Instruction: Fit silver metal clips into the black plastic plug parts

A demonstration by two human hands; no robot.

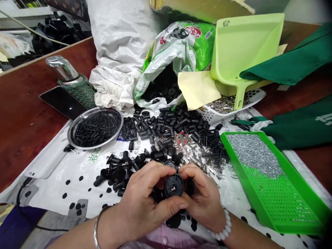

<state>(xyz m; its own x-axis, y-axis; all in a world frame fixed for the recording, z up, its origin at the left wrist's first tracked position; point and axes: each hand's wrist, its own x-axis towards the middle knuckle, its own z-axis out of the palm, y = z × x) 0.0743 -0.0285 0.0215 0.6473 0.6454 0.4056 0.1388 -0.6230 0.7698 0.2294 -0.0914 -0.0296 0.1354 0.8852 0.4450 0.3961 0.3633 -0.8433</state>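
Between the thumb and index finger of my left hand [147,197] is a black round plastic part [174,185], its ridged disc face turned up with a small shiny metal bit in the centre. My right hand [201,193] is curled closed right beside it, touching my left fingers, with a dark piece [190,186] mostly hidden in its grip. Under and behind both hands lie loose black knob-like parts [121,169]. Small flat metal pieces [194,152] are scattered just beyond my fingertips.
A steel dish [95,128] of black screw-like pieces stands left. Black cylinders [168,122] are heaped behind. At right is a green tray [280,204] with small silvery pieces. Farther back are an open sack [178,52], a dustpan [246,48] over a white basket [215,116], and a phone [62,102].
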